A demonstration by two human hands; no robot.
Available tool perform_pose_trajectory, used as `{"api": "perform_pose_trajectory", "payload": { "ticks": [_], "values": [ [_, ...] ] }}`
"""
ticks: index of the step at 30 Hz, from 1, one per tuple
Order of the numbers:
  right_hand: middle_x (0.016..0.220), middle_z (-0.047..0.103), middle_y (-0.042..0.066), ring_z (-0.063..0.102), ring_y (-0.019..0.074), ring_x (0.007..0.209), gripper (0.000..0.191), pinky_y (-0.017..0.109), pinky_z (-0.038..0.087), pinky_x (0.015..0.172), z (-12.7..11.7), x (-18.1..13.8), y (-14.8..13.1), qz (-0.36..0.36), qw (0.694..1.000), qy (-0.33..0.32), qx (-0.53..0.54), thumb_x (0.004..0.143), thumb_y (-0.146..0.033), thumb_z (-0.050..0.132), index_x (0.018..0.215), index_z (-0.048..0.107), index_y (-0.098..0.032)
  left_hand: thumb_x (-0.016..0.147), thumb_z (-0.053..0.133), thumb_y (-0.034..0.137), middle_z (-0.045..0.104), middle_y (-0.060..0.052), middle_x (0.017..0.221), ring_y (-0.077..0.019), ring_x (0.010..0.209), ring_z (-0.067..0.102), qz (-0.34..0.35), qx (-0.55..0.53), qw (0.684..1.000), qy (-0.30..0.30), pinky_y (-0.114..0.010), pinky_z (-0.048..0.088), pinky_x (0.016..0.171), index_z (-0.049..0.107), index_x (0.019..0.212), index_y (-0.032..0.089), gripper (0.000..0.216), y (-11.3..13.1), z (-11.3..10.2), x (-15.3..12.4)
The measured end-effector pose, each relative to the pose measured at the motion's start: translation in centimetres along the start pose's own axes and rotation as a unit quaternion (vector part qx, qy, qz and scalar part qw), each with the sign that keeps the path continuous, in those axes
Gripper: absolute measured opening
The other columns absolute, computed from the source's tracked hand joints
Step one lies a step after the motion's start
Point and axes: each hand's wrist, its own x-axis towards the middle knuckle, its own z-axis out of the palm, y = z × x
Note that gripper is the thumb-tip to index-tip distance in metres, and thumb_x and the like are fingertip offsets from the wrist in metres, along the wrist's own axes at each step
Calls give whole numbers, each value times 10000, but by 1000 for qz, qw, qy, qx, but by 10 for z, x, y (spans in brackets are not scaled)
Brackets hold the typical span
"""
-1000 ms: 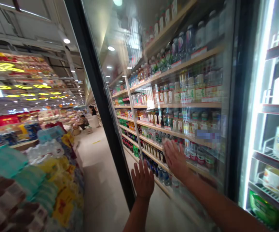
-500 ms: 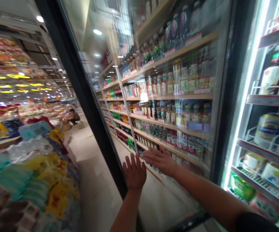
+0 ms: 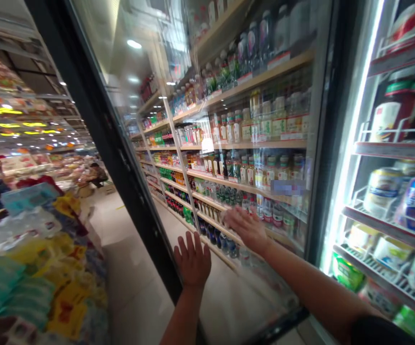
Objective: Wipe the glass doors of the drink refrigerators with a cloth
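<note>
A tall glass fridge door with a black frame stands swung open in front of me. My left hand lies flat against the glass low down, fingers spread. Just to its right, my right hand also presses flat on the glass, fingers stretched out. Neither hand holds anything. Shelves of bottles show through and in the glass. To the right, the lit fridge interior holds cans and tubs on wire racks.
A display of packaged goods and bottled water fills the left side. The shop aisle floor runs away between it and the door. A person crouches far down the aisle.
The door has swung further left, showing more of the fridge interior. Both hands have slid left and slightly down with the glass, still flat on it.
</note>
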Motion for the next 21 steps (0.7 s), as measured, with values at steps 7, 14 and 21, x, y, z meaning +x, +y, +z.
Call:
{"api": "perform_pose_trajectory", "payload": {
  "ticks": [7, 14, 21],
  "values": [
    [1470, 522, 139, 218, 233, 1508, 558, 484, 177, 1233, -5, -44, 28, 174, 982, 35, -64, 961, -104, 395, 1514, 373, -172, 913, 601, 268, 356, -171, 1559, -340, 1504, 187, -6, -10, 1000, 18, -583, 216, 1200, 295, 1540, 205, 701, 3, -2, 2],
    [1509, 480, 118, 250, 212, 1499, 587, 543, 149, 1219, -6, -23, 34, 216, 975, 31, -42, 960, -126, 383, 1539, 325, -210, 892, 624, 250, 344, -205, 1557, -363, 1500, 182, 19, 24, 999, 27, -579, 242, 1187, 259, 1549, 159, 757, 3, -6, 8],
    [1589, 308, 164, 243, 258, 1495, 684, 554, 234, 1202, -2, -52, 73, 557, 817, 148, 29, 892, -207, 301, 1565, 209, -129, 884, 634, 267, 379, -190, 1543, -376, 1491, 213, -8, -21, 1000, 17, -608, 231, 1171, 302, 1537, 191, 737, 3, -3, 2]
  ]
}}
